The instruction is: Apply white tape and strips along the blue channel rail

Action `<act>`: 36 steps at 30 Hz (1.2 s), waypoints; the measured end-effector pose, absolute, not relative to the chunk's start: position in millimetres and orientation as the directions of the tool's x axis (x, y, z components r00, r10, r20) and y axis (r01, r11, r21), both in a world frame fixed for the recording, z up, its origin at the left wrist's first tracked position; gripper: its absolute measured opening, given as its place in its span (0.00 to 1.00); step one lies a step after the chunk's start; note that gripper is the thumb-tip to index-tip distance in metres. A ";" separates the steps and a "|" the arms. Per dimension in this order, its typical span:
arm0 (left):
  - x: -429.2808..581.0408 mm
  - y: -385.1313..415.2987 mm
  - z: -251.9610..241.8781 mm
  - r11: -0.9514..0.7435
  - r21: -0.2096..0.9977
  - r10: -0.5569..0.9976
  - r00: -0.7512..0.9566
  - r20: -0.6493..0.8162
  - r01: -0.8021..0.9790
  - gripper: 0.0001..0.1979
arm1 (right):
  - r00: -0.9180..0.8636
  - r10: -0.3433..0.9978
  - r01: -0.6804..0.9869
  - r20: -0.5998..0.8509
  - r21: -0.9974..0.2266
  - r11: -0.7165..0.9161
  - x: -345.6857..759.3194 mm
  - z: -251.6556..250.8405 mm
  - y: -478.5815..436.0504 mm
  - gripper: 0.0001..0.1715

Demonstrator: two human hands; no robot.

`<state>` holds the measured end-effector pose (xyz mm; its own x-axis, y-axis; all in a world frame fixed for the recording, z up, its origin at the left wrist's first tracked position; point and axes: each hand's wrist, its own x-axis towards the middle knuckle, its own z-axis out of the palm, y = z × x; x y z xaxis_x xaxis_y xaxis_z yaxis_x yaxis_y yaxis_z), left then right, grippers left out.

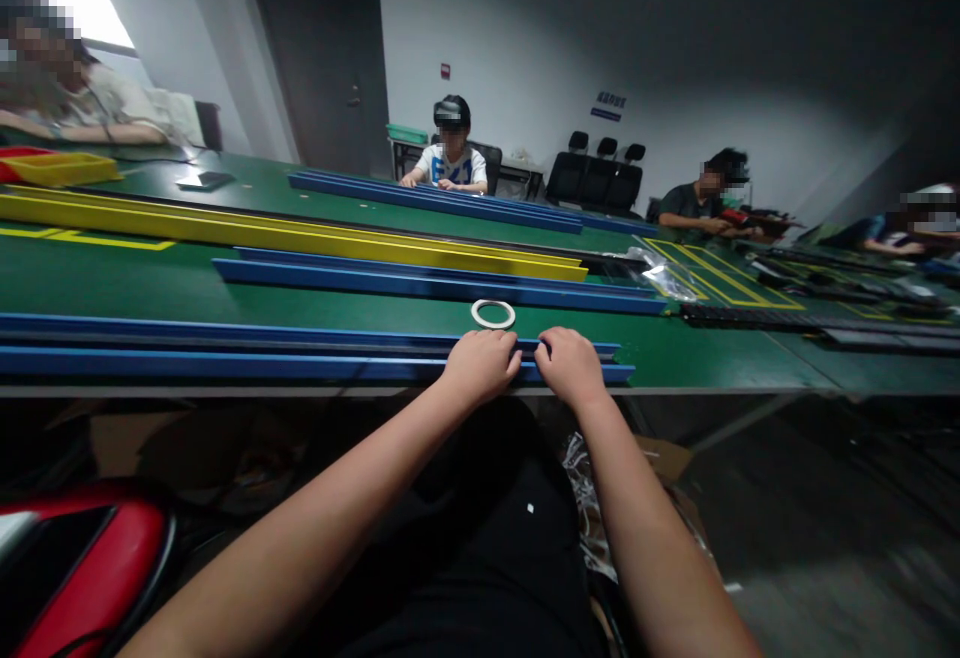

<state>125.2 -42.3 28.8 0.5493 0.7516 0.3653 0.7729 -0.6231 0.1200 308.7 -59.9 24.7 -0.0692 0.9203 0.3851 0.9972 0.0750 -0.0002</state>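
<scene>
A long blue channel rail (225,366) lies along the near edge of the green table, with a thin dark strip (300,345) inside it. Near the rail's right end, my left hand (482,366) grips it from above with curled fingers. Just to the right, my right hand (571,363) is closed on the same rail, its fingers bent over the inside. A small gap separates the hands. Behind my left hand a white ring (493,325), like a narrow tape roll, lies flat on the table. My fingertips are partly hidden, so anything small between them cannot be made out.
Beyond lie another blue rail (420,285), a yellow rail (300,241) and further blue rails (435,202). Clear plastic wrap (667,273) and dark strips (787,318) are at right. Several people sit around the table (720,363). A red seat (112,558) stands lower left.
</scene>
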 end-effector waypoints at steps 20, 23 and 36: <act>-16.2 -32.1 14.9 -0.289 -0.026 0.833 0.265 0.485 0.957 0.25 | -0.199 0.906 0.976 0.375 -0.012 0.219 138.2 16.1 -38.5 0.26; -16.7 -31.9 14.1 -0.261 -0.009 0.824 0.228 0.519 0.965 0.25 | -0.206 0.905 0.975 0.372 -0.006 0.224 136.3 17.0 -38.1 0.25; 134.3 -43.1 12.0 -0.349 0.185 0.835 0.216 0.506 0.919 0.25 | -0.192 0.938 0.978 0.287 0.139 0.157 286.6 26.1 -52.3 0.21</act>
